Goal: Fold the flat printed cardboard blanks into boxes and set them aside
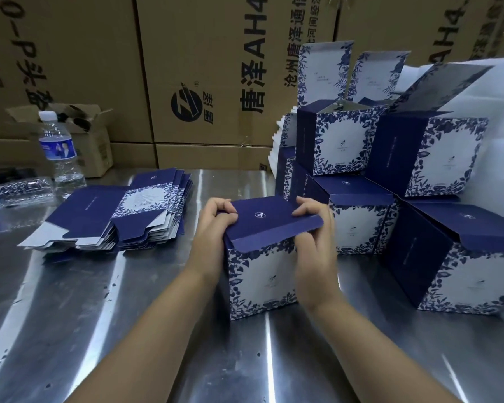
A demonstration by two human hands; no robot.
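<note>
A blue-and-white printed box (262, 274) stands upright on the steel table (99, 315) in front of me. Its dark blue lid flap lies folded over the top, the tuck tab sticking out over the front face. My left hand (216, 228) grips the lid's left edge with curled fingers. My right hand (314, 237) pinches the lid's right corner, thumb under the tab. A stack of flat blanks (120, 216) lies to the left. Several folded boxes (390, 175) are piled at the right, some with lids open.
A clear water bottle (59, 152) stands at the far left beside a small open carton (90, 141). Empty plastic wrap (21, 189) lies by the bottle. Large brown shipping cartons (216, 68) wall off the back of the table.
</note>
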